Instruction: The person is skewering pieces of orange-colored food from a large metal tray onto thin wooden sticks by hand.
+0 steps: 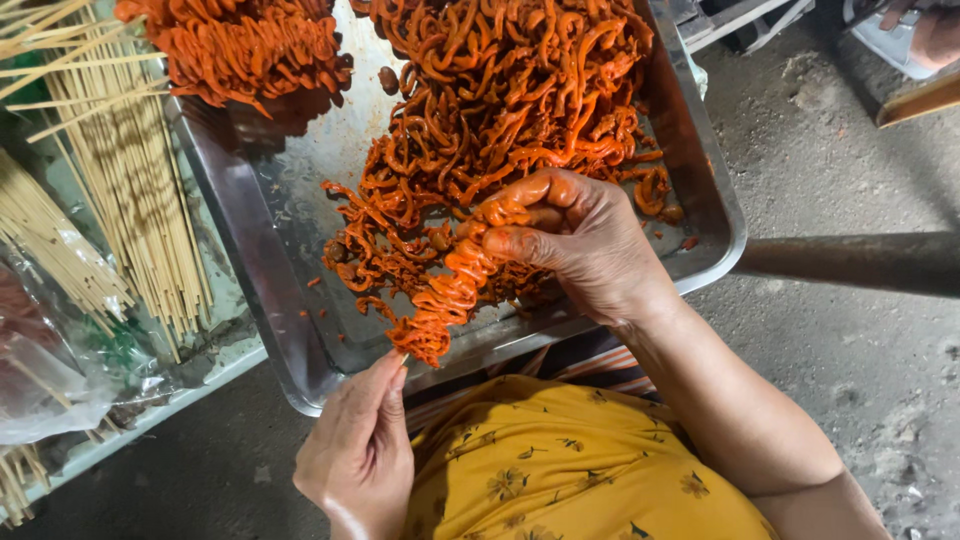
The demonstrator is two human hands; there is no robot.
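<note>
Two hands (360, 460) (570, 240) thread slick, curly orange strips (450, 290) above dented steel tray (270, 270).

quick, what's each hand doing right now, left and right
Left hand: closed, pinching the bare end of the skewer.
Right hand: closed around orange marinated strips, pressing them onto that skewer.

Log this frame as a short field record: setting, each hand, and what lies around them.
setting: metal tray over a concrete floor
left hand: pinches the lower end of a skewer of orange marinated strips
right hand: wraps around the skewer's upper part, sauce-smeared
on tray: heap of loose marinated strips
beside tray: bare bamboo skewers, plastic bags
</note>
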